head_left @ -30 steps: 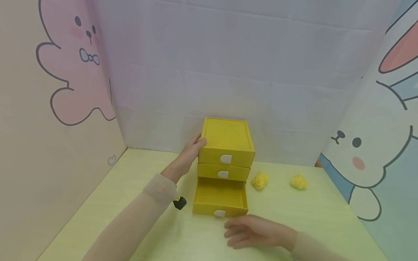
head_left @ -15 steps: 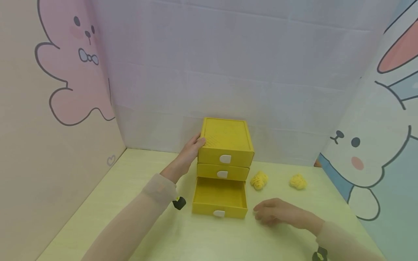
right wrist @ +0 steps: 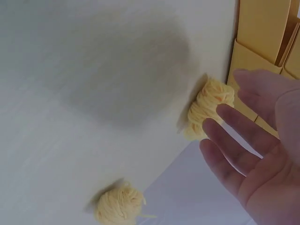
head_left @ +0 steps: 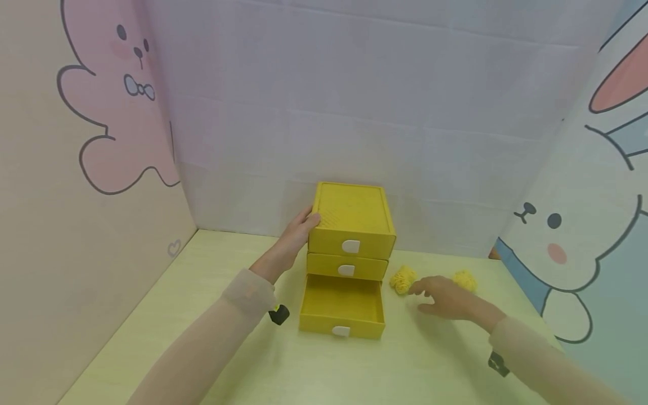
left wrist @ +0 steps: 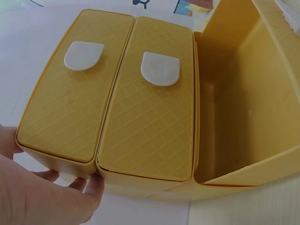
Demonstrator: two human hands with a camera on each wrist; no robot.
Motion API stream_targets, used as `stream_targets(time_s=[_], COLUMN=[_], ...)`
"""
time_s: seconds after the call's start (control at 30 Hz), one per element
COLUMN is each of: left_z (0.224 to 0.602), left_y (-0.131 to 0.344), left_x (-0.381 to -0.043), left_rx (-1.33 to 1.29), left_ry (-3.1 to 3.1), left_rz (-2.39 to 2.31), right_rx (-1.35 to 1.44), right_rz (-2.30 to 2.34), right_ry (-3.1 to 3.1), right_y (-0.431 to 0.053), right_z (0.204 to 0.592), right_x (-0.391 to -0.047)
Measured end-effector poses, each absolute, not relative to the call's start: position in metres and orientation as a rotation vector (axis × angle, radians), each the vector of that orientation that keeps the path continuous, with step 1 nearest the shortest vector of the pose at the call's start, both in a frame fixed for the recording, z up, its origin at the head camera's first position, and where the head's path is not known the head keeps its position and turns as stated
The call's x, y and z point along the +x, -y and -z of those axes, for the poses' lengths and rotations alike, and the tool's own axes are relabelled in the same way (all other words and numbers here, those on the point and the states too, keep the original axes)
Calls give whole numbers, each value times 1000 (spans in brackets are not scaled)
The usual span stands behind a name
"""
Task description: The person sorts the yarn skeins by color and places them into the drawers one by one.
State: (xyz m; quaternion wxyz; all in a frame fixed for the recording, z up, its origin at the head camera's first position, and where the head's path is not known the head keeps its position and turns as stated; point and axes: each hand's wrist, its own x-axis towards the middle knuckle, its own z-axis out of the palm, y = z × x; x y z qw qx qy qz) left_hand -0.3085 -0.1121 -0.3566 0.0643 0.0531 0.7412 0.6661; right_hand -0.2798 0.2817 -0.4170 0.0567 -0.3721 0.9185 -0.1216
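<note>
A yellow drawer unit (head_left: pixel 351 208) stands near the back wall, its bottom drawer (head_left: pixel 316 324) pulled out with nothing inside. My left hand (head_left: pixel 291 244) holds the unit's left side, thumb over the top edge; in the left wrist view its fingers (left wrist: pixel 93 190) lie along that side. Right of the unit sits a small bundle of yellow yarn (head_left: pixel 402 279). Just beside it hovers my right hand (head_left: pixel 450 299), empty, fingers spread and loosely bent, as the right wrist view also shows. A second yarn bundle (right wrist: pixel 121 204) lies farther right, partly behind the right hand in the head view.
Two shut drawers with white tabs (head_left: pixel 350 246) are above the pulled-out one. A pale cloth wall (head_left: pixel 243 140) rises behind the table (head_left: pixel 152 337), and printed side walls stand left and right. A small black device (head_left: pixel 279 314) hangs below the left wrist.
My right hand has moved from in front of the bottom drawer to the right, then farther back to the nearer yarn bundle. The left hand and the drawer unit stay in place.
</note>
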Motion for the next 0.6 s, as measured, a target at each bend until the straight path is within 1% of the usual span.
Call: stream_targets(time_s=[0.17, 0.4, 0.6], left_z=[357, 358, 357], left_y=[112, 114, 114], left_x=[-309, -310, -309], left_rx=[167, 181, 182], left_ry=[-2241, -2234, -2230], left_rz=[-2005, -1997, -2000], right_rx=[-1146, -1170, -1150], right_rz=[255, 288, 280], right_ry=[-2889, -2888, -2906], right_y=[-281, -278, -272], right_z=[413, 419, 425], right_x=[-298, -319, -330])
